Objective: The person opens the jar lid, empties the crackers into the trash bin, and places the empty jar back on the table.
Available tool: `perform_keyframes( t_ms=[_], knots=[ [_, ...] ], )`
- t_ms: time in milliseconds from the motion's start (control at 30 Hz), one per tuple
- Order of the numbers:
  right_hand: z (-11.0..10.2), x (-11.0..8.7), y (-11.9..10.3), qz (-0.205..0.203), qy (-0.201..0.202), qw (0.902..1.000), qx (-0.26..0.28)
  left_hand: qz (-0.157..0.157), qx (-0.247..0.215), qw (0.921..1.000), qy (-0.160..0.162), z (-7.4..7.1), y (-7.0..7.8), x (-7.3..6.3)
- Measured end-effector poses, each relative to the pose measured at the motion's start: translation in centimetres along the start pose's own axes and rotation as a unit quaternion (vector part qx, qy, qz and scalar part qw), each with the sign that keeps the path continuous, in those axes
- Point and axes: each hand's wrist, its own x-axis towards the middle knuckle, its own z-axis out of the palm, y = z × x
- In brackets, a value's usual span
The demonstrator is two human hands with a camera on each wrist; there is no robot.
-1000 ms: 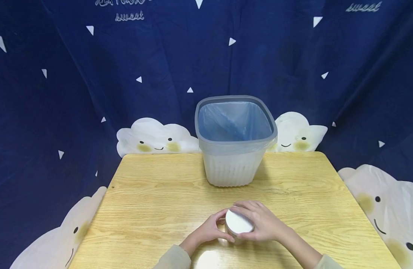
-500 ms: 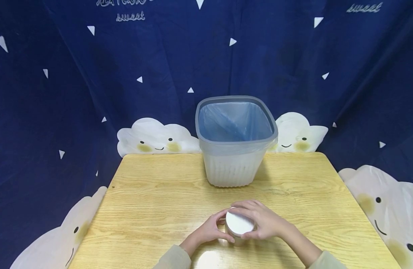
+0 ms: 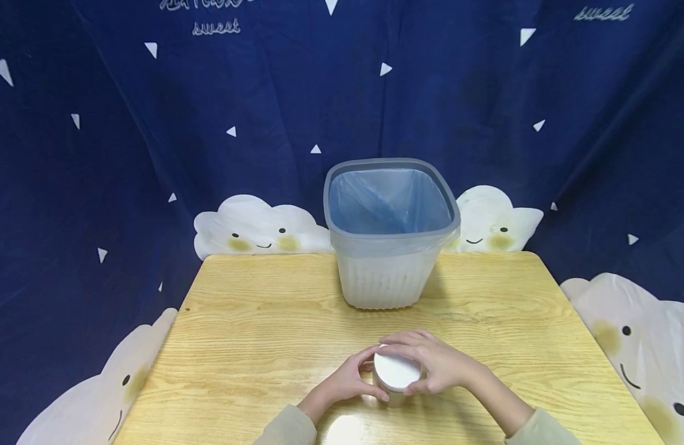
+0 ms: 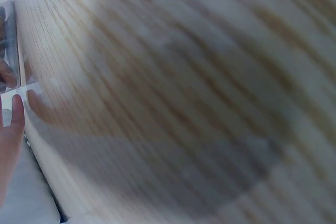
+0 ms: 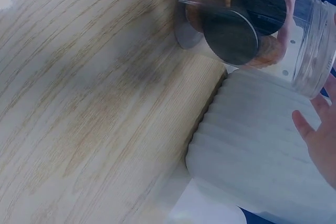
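Observation:
A clear plastic jar (image 5: 299, 51) stands on the table, with a round white lid (image 3: 396, 369) on top. Several round, dark-faced biscuits (image 5: 230, 36) with brown edges show through its wall in the right wrist view. My left hand (image 3: 343, 378) grips the jar's side, thumb in front and fingers behind. From the right, my right hand (image 3: 441, 367) holds the lid's rim between thumb and fingers. In the left wrist view only part of the left hand (image 4: 9, 140) and an edge of the jar (image 4: 12, 51) appear at the far left.
Beyond the jar stands a whitish ribbed bin (image 3: 388, 275) with a grey rim and a bag lining it. The wooden table (image 3: 253, 309) ends at a blue curtain (image 3: 275, 80) printed with clouds and triangles.
My right hand has turned slightly around the lid, its thumb shifting right and its fingertips left. The left hand and the jar have stayed almost in place.

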Motion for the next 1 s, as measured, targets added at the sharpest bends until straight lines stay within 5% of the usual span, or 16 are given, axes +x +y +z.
perform_keyframes(
  t_ms=[600,1000],
  knots=[
    [-0.2,-0.2,-0.4,0.019,0.009,0.9996,0.019,0.005,-0.006,0.9999,-0.009,-0.1,-0.4,0.0],
    [1.3,-0.5,-2.1,0.089,0.118,0.9872,-0.06,0.022,-0.001,0.9997,0.002,0.0,-0.8,0.2]
  ],
)
